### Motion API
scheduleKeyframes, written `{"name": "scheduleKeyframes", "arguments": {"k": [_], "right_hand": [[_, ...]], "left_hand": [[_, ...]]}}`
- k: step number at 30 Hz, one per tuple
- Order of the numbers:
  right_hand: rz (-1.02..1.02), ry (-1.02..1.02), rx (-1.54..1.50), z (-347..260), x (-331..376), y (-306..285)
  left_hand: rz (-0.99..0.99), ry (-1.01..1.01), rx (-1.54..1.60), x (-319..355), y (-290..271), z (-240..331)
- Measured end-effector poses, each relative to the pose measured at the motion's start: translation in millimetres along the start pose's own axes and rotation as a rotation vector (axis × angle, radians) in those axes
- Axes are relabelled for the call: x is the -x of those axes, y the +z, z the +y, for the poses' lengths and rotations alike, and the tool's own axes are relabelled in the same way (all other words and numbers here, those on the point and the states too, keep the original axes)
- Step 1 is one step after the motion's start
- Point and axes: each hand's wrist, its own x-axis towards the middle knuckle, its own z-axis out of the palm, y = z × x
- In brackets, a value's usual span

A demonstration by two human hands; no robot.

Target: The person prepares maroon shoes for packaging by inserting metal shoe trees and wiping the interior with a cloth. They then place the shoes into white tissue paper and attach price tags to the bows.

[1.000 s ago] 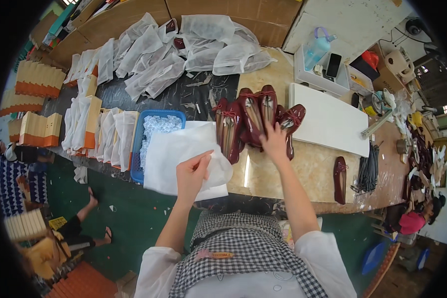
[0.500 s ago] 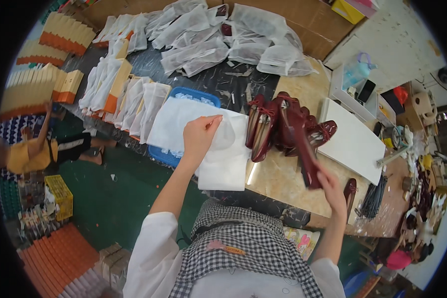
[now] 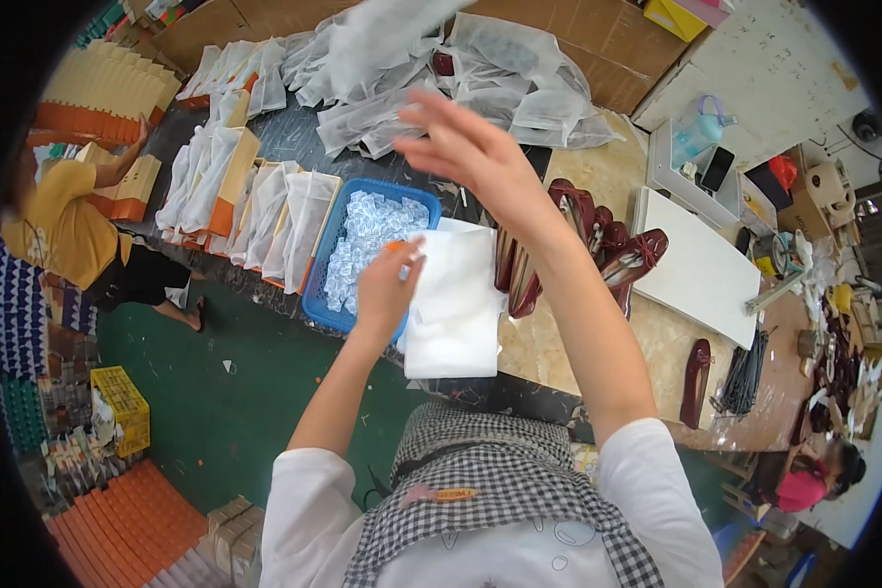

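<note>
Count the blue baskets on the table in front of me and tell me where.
1: the blue basket, holding small pale packets, sits left of the white sheets, its right side partly hidden by the left hand. Another could be hidden behind the piled bags.

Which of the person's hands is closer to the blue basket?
Left. The left hand is at the right edge of the blue basket; whether they touch isn't clear. The right hand is farther away, raised beyond its far right corner.
</note>
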Motion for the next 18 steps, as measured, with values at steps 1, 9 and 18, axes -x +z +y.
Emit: {"name": "scheduleKeyframes", "arguments": {"k": [1, 9, 18], "right_hand": [[-0.103, -0.01, 0.117, -1.4, 13.2, -2.8], [0.321, 0.436, 0.395, 22.1, 181.4, -76.7], [0.475, 0.571, 0.381, 58.2, 264.4, -81.9]], "left_hand": [[-0.159, -0.047, -0.062, 6.2, 18.8, -28.9], [-0.193, 0.191, -0.75, -27.2, 149.8, -95.6], [0.049, 0.384, -0.293, -10.8, 44.3, -31.8]]}}
